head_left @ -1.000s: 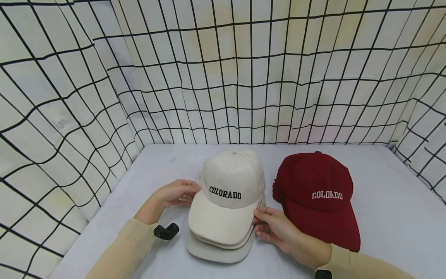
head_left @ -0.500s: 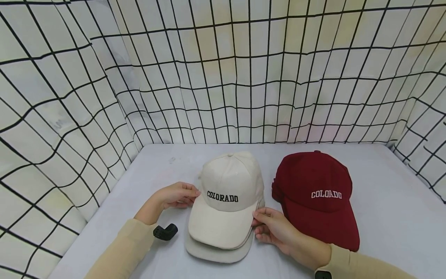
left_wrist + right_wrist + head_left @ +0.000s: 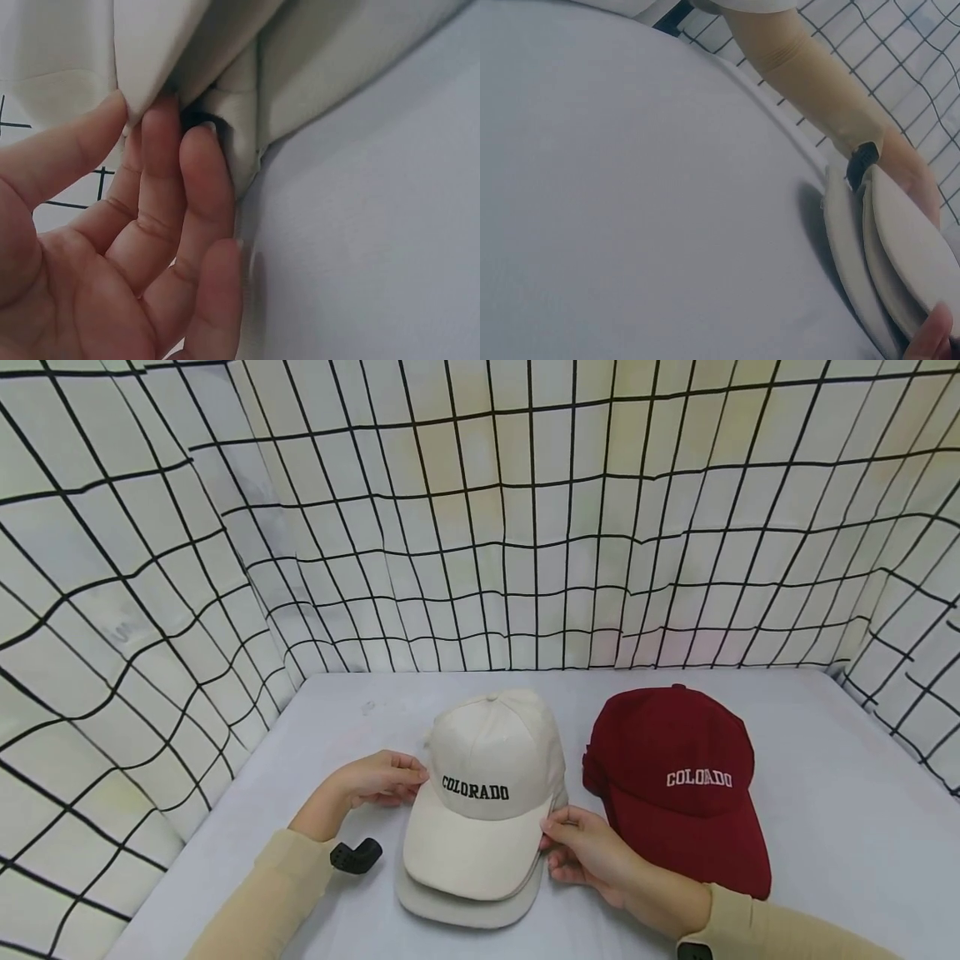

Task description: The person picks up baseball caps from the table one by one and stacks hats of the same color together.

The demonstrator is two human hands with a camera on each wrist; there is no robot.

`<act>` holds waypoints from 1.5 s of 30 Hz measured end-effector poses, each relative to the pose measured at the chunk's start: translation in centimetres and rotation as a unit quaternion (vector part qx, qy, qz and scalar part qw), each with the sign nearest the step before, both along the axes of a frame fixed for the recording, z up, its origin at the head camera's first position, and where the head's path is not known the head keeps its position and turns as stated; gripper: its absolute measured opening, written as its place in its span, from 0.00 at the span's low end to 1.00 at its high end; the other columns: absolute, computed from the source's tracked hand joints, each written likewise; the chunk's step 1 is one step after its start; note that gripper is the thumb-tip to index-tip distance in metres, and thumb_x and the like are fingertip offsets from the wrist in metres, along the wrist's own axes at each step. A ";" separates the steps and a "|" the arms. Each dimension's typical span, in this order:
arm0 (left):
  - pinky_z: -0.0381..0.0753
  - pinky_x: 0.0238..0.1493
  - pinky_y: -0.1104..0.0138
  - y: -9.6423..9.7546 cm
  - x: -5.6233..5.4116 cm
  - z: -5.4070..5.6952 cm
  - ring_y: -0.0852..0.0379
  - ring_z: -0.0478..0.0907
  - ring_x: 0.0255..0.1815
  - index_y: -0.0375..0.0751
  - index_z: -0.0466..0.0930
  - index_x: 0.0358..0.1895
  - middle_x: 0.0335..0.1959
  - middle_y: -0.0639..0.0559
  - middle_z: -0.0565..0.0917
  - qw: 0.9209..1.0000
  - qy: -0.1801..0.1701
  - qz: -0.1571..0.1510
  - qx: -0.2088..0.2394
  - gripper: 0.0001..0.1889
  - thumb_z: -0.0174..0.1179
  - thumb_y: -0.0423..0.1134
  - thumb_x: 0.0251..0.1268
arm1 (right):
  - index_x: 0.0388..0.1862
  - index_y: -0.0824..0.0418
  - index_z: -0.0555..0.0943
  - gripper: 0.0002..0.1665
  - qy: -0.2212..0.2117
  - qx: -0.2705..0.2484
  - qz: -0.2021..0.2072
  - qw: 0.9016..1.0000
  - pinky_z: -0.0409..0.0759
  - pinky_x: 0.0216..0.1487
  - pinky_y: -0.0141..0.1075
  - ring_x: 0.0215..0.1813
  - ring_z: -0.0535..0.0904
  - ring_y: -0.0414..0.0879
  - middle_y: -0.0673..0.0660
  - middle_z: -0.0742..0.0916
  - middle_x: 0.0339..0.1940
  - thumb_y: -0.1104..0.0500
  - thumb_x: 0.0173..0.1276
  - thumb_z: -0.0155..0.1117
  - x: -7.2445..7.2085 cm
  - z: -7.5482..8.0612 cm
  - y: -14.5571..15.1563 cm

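A cream cap (image 3: 487, 760) with COLORADO in black letters sits on top of a small stack. Below it, the brim of a lower off-white cap (image 3: 468, 906) sticks out toward me. My left hand (image 3: 382, 777) pinches the top cap's left edge where crown meets brim; in the left wrist view its thumb and fingertips grip the fabric (image 3: 146, 56). On the other side, my right hand (image 3: 588, 843) pinches the right edge of the brim. Stacked brims (image 3: 911, 240) show in the right wrist view, where only a bit of that hand is visible.
A dark red cap (image 3: 686, 777) with white COLORADO lettering lies just right of my right hand, its brim toward me. The caps rest on a white table (image 3: 840, 793). White walls with black netting (image 3: 555, 527) enclose the back and sides.
The top cap has shifted slightly toward me, covering more of the brims beneath it. Both hands keep their hold at its sides. The red cap stays in its place.
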State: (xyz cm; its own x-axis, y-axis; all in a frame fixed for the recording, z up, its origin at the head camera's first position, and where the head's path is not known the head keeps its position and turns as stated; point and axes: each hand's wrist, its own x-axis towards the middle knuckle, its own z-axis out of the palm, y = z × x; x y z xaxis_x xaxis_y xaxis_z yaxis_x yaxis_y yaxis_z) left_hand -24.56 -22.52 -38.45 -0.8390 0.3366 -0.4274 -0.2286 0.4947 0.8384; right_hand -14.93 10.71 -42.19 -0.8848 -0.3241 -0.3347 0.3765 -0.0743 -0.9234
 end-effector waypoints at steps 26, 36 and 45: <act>0.75 0.33 0.70 0.0 0.0 0.3 0.62 0.80 0.32 0.43 0.82 0.37 0.28 0.56 0.83 1.000 -0.004 -0.015 -0.016 0.07 0.58 0.39 0.77 | 0.46 0.63 0.74 0.05 0.006 0.016 0.003 1.000 0.86 0.31 0.33 0.27 0.80 0.39 0.55 0.81 0.34 0.61 0.80 0.57 -0.3 0.0 0.0; 0.73 0.31 0.72 -0.4 0.5 0.2 0.63 0.80 0.30 0.44 0.81 0.34 0.27 0.56 0.83 1.000 -0.006 -0.017 -0.026 0.09 0.58 0.38 0.76 | 0.47 0.65 0.72 0.06 -0.004 0.015 0.009 1.000 0.88 0.34 0.37 0.31 0.86 0.44 0.57 0.80 0.36 0.62 0.82 0.53 -0.4 0.1 -0.5; 0.72 0.28 0.73 -0.3 0.6 0.3 0.63 0.80 0.29 0.43 0.82 0.34 0.26 0.56 0.83 0.999 0.003 -0.019 -0.039 0.09 0.59 0.38 0.76 | 0.48 0.67 0.71 0.06 -0.006 0.029 0.002 1.000 0.88 0.35 0.40 0.30 0.85 0.44 0.57 0.80 0.35 0.63 0.82 0.52 -0.4 0.5 -0.7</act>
